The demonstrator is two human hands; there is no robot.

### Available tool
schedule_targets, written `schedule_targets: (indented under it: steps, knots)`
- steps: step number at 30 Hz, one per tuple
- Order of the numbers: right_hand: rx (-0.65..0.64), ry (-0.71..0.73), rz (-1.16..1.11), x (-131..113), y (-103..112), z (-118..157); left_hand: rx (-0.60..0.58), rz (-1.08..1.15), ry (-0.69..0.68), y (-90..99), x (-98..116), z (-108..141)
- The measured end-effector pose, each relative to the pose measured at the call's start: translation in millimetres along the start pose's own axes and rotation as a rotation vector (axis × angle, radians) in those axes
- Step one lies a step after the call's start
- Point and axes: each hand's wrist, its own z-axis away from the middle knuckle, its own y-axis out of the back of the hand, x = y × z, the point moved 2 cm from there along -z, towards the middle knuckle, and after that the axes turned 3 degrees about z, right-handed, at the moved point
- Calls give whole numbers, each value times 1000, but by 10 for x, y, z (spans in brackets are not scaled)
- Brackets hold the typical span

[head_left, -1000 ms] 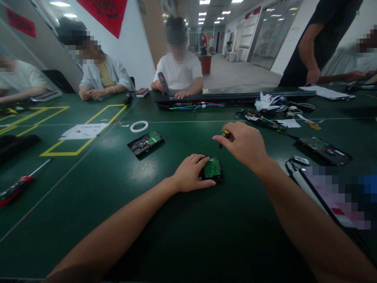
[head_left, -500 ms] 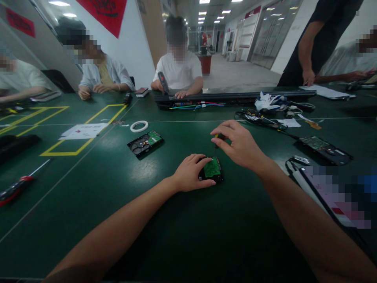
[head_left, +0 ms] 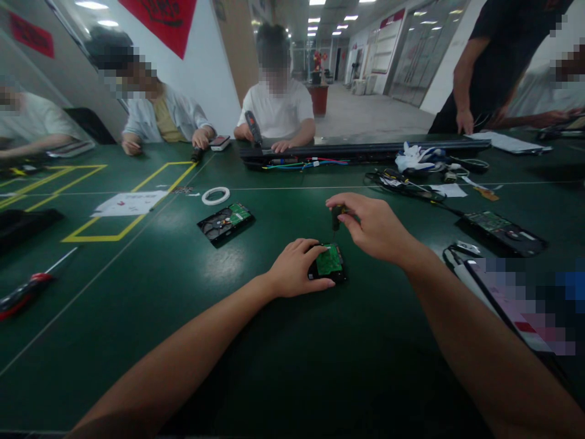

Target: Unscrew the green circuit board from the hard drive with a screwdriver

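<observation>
A hard drive [head_left: 329,262] with its green circuit board facing up lies on the green table [head_left: 256,341] in front of me. My left hand [head_left: 299,268] grips it from the left, thumb along the near edge and fingers over the far side. In my right hand [head_left: 372,228] is a small screwdriver [head_left: 336,218] with a dark handle, pinched between thumb and fingers. It stands roughly upright, its thin shaft pointing down at the board's far edge. Whether the tip touches a screw is too small to tell.
Another hard drive [head_left: 226,223] lies left, near a white tape roll [head_left: 216,196]. A red-black screwdriver [head_left: 31,289] is at far left. On the right are a further drive [head_left: 501,233], cables [head_left: 402,184] and gloves [head_left: 418,158]. Co-workers sit across the table; one stands at right.
My right hand has dropped slightly and its fingers have shifted, showing more of the screwdriver handle. My left hand and the drive stay put. A co-worker at left now reaches to a dark object.
</observation>
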Motion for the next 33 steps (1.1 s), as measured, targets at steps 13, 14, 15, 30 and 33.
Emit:
schedule_targets:
  steps: [13, 14, 15, 30, 33]
  knots:
    - [18, -20, 39, -13, 13, 6, -1, 3, 0, 19, 13, 7]
    - [20, -30, 39, -11, 17, 7, 0, 4, 0, 16, 9, 7]
    - [25, -43, 37, -6, 20, 8, 1, 5, 0, 14, 5, 6]
    - [85, -36, 100, 64, -5, -8, 11, -5, -1, -23, -15, 0]
    - [85, -26, 96, 62, -2, -7, 9, -3, -4, -28, -22, 3]
